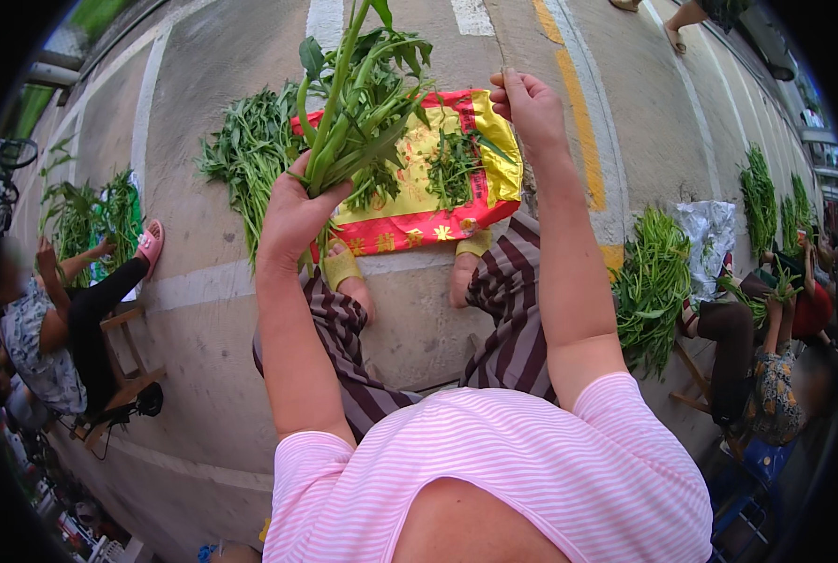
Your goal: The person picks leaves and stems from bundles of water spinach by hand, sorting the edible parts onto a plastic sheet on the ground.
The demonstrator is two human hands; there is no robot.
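Clearly, our left hand [297, 214] grips the long, green, leafy-stemmed bunch [321, 155], pointing away from us over the left side of the red-and-yellow plastic sack [410, 233]; our right hand [530, 105], pinched, contents unclear, is by its far-right corner.

Sack [414, 228] is made of plastic-type sheet, approx. smooth w/ glossy finish; highlights are caught esp. at its creased yellow end. In the held bunch of greens [344, 131], stems are seen as smooth w/ slight sheen, leaves more matt. Pavement [410, 361] is surfaced in matt concrete or sim., v. slightly rough; yellow line [578, 122] is laid in flat paint, worn in parts. Striped trousers [511, 314] & pink-striped top [550, 460] are made of soft matt cloth. Silvery sheet [707, 239] is crinkled, shiny, foil-like. Stool [130, 389] is built of wood, low sheen.
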